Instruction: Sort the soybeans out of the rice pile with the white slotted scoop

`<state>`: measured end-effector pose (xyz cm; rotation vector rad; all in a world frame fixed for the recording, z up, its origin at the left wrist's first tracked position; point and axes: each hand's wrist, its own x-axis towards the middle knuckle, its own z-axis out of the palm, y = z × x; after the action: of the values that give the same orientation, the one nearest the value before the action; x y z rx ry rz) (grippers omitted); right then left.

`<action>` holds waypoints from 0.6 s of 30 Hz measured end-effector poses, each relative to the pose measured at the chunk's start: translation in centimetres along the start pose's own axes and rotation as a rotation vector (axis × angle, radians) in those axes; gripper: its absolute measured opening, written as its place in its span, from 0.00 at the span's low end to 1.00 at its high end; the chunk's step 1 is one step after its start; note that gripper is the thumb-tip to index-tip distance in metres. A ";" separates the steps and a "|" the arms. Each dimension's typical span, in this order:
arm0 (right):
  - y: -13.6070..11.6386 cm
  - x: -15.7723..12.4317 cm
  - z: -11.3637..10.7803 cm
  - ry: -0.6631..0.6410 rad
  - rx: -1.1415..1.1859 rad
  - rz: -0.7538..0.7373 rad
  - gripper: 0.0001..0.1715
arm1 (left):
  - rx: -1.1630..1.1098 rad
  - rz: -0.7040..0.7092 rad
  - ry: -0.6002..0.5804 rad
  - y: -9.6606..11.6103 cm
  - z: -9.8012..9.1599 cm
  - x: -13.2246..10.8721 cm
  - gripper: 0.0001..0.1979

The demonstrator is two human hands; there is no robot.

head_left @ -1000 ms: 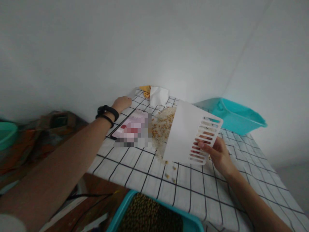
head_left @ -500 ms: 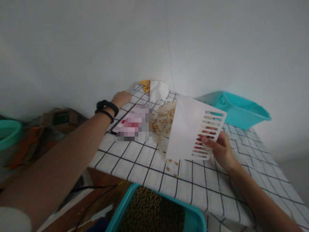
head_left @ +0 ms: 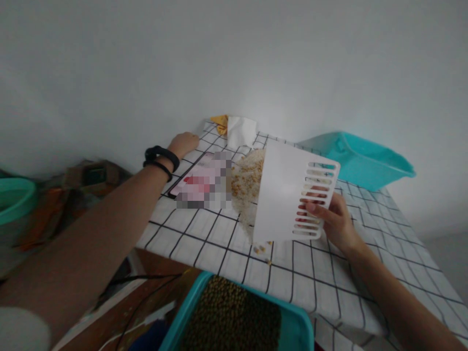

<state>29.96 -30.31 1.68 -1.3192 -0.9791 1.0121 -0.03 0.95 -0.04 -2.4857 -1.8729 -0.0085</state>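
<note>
1. Pinching a thin, flat white slotted sheet, the right hand tilts it beside mounded, granular grains.
2. Left hand, curled near the counter's far-left edge; any grip cannot be told.
3. Gridded cloth extends rightward past the right hand; bean tub below front edge.

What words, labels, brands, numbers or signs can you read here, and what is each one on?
None can be read.
Phone: faint marks on the screen, too blurred to read, and part of it is pixelated.
White scraper in the right hand: no writing shows on the visible side.
Blue tub on the table: no writing shows.
</note>
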 end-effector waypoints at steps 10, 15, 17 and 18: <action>-0.5 0.0 0.5 0.006 0.074 0.046 0.12 | 0.092 0.006 -0.021 0.6 -0.7 -0.9 0.13; -0.3 -0.2 0.5 -0.057 0.038 0.030 0.10 | 0.125 0.020 -0.031 1.0 -1.2 -1.5 0.16; -0.2 -0.3 0.5 -0.065 0.044 0.021 0.10 | 0.126 0.036 -0.036 1.2 -1.3 -1.9 0.20; -0.2 -0.3 0.5 -0.070 0.051 0.016 0.10 | 0.121 0.044 -0.041 1.3 -1.4 -2.0 0.21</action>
<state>29.40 -30.45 1.89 -1.2585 -0.9904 1.0943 0.67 -1.37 1.30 -2.4632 -1.7747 0.1534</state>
